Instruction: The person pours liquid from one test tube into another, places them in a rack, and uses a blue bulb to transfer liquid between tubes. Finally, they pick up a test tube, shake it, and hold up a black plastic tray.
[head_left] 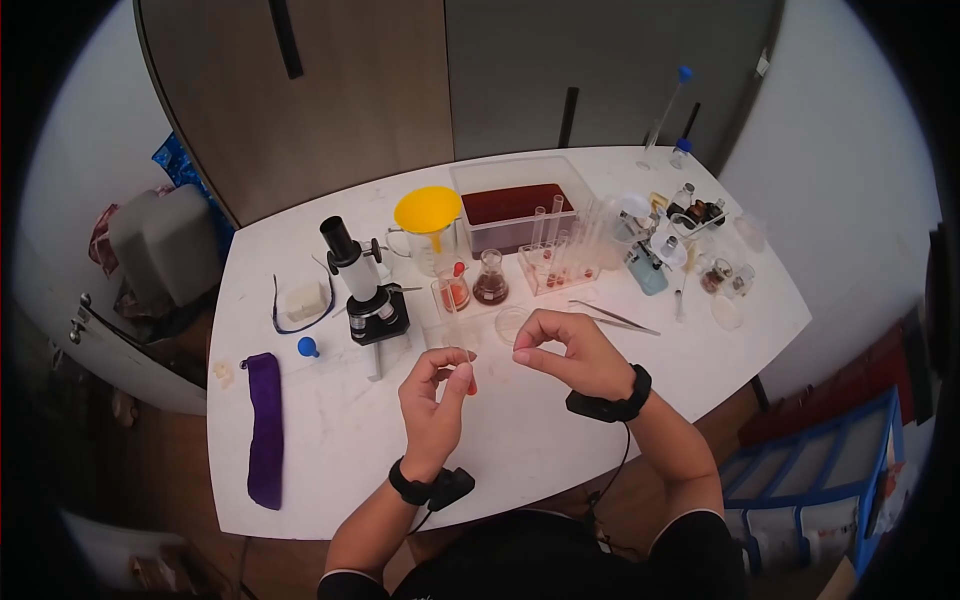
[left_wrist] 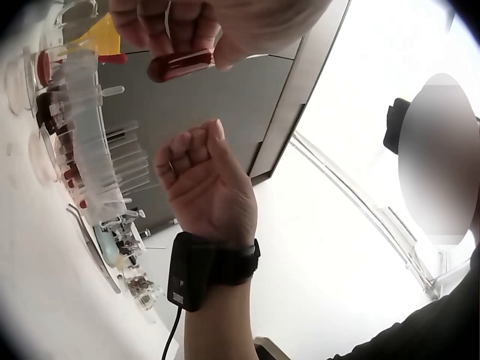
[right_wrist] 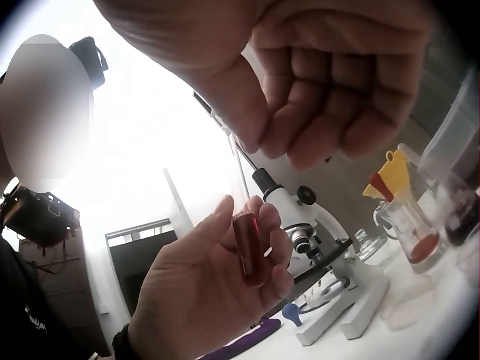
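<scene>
My left hand (head_left: 432, 408) grips a small clear tube of red liquid (head_left: 472, 384) over the front of the table. In the right wrist view the tube (right_wrist: 249, 251) stands nearly upright between thumb and curled fingers; in the left wrist view its red rounded end (left_wrist: 157, 69) shows. My right hand (head_left: 585, 358) is raised to the right of the tube, apart from it, fingers curled and thumb tip against the index finger. Nothing can be made out between those fingertips. A round clear dish (head_left: 511, 322) lies behind the hands.
Behind my hands are a microscope (head_left: 372, 290), a yellow funnel (head_left: 428, 208) in a jug, a beaker (head_left: 453, 292), a flask (head_left: 491, 284), a tube rack (head_left: 562, 280) and a tub (head_left: 490, 238). Tweezers (head_left: 620, 320) lie right; a purple pouch (head_left: 265, 430) lies left.
</scene>
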